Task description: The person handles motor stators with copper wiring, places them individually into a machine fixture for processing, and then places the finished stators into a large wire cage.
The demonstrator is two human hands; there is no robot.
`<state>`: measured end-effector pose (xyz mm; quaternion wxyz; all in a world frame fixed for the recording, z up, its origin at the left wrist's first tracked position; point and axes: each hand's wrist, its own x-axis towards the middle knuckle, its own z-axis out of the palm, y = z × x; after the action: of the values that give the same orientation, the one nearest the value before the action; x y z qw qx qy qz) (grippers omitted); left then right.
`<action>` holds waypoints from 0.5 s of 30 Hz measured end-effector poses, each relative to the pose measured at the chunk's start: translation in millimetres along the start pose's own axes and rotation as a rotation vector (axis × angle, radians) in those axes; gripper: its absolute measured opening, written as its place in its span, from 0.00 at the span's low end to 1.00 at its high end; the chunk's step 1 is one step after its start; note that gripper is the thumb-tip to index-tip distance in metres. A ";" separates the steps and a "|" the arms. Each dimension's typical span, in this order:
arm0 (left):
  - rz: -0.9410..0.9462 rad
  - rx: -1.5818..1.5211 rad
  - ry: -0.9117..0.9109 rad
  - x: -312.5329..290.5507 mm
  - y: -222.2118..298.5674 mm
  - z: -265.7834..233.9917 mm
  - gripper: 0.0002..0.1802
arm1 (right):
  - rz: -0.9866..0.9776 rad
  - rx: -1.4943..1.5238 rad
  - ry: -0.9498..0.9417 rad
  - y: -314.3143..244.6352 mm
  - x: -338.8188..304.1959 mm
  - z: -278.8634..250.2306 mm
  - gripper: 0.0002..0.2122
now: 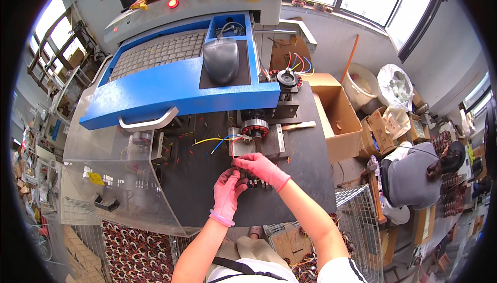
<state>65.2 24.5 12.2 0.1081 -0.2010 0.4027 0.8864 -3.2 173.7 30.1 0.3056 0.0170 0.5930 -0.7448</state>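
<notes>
A round motor stator [255, 128] with copper windings sits on a metal fixture in the middle of the dark worktop. Yellow [207, 140] and blue [220, 145] wires stick out from it to the left, their ends loose. Its red wire [232, 147] bends down toward me, and my pink-gloved right hand [261, 168] pinches near its end. Just below, my left hand [227, 192], also in a pink glove, has its fingers closed close to the right fingertips. What the left fingers hold is hidden. Small terminal clips [257, 182] stand on the worktop beside the hands.
A blue drawer [181, 94] with keyboard and mouse [221, 60] overhangs the fixture. Another stator [289, 78] sits farther back. A clear plastic guard [119, 190] stands left; a brush [299, 125] and cardboard box [339, 120] lie right. A person [414, 174] sits at far right.
</notes>
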 end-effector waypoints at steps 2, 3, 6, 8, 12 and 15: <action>-0.025 0.000 -0.024 -2.9 -1.9 0.5 0.08 | -0.011 0.016 -0.025 1.7 10.3 -8.5 0.08; -0.040 -0.002 -0.040 -3.8 -3.1 0.4 0.08 | -0.009 -0.023 -0.032 1.7 12.0 -15.7 0.07; -0.066 0.275 0.022 -23.2 -6.7 5.9 0.16 | -0.052 -0.226 -0.003 -11.6 2.5 -25.4 0.08; -0.008 0.520 -0.026 -37.1 -22.3 -1.0 0.24 | -0.056 -0.597 0.098 -22.3 -6.0 -26.8 0.10; 0.503 1.688 -0.142 -45.3 -44.2 -8.8 0.30 | -0.144 -0.944 0.176 -19.2 -8.3 -36.8 0.09; 0.561 1.973 -0.172 -39.8 -53.0 -10.2 0.32 | -0.183 -1.002 0.187 -16.9 -10.6 -34.6 0.08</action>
<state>122.4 50.2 -11.8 0.0427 0.1428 0.9748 0.1659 -14.3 211.1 38.8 0.1554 -0.1171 0.9007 -0.3885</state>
